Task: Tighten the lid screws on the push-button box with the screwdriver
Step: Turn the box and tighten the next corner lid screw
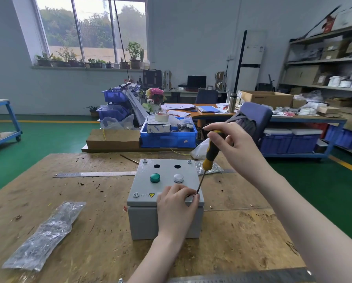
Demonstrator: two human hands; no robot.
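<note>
A grey push-button box (146, 219) stands on the wooden workbench (101, 237). Its lid (167, 183) carries a green button (155, 177), a white button (178, 178) and two open holes. Screws show at the far-left (145, 160), far-right (189, 161) and near-left (136, 194) corners. My right hand (230, 142) grips the yellow-and-black screwdriver (209, 158), tilted, its tip down at the near-right corner. My left hand (176, 203) lies on that corner, fingertips pinched around the tip; the screw there is hidden.
A plastic bag of parts (46, 231) lies at the left of the bench. A steel ruler (93, 174) lies behind the box, and a foil bag (208, 167) sits at its far right. Another ruler (242, 278) runs along the near edge. A blue crate (168, 136) stands beyond the bench.
</note>
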